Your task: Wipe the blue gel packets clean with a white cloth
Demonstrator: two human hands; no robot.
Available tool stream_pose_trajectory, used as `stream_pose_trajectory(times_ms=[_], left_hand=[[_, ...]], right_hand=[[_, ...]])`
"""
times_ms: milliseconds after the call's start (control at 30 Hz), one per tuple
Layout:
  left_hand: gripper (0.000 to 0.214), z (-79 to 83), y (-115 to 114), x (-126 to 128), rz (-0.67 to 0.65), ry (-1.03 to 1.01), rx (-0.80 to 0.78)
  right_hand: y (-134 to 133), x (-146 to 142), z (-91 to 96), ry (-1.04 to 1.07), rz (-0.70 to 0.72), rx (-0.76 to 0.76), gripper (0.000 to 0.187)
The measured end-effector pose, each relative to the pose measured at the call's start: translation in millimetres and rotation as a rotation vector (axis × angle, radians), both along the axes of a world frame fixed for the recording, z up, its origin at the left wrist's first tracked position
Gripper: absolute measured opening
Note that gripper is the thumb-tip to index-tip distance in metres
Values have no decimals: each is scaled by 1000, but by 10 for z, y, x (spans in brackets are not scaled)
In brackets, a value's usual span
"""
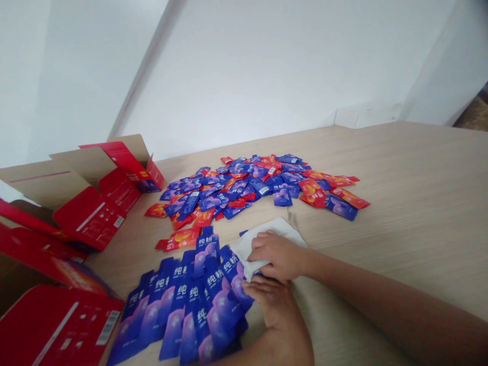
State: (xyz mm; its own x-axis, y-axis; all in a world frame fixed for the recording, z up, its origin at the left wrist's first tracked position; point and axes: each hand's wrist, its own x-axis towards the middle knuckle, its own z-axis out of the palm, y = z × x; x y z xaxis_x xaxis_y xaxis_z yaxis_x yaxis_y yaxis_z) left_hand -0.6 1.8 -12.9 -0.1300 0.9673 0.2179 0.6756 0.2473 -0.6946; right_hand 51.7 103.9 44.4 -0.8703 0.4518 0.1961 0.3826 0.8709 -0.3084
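A white cloth (pixel 280 231) lies bunched on the table, with my right hand (pixel 276 254) on top of it, fingers curled into the fabric. Just below, my left hand (pixel 272 302) has its fingers pressed together at the cloth's lower edge. A sliver of a blue sachet shows between the two hands; the rest is hidden under the cloth and fingers. Left of my hands, several blue-purple sachets (pixel 183 305) with white lettering lie overlapping in rows, faces up. A red-orange sachet (pixel 183 238) rests just beyond them.
Further back spreads a loose heap of mixed blue and red sachets (pixel 236 185). Open red cardboard boxes (pixel 91 216) line the left side, flaps out, with another red box (pixel 57 325) nearest me. A pale wall (pixel 267 76) rises behind the wooden table (pixel 412 203).
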Motion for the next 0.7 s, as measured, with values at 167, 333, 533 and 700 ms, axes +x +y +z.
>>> stream_pose_trajectory(times_ms=[167, 333, 533, 700], left_hand=[[36, 28, -32, 2, -39, 4, -35], [37, 62, -52, 1, -44, 20, -64], [32, 17, -18, -3, -27, 30, -22], [36, 25, -25, -7, -46, -46, -37]], right_hand=[[111, 2, -19, -34, -131, 19, 23], [215, 92, -12, -57, -266, 51, 23], [30, 12, -21, 12, -29, -26, 27], [130, 8, -44, -2, -150, -20, 23]])
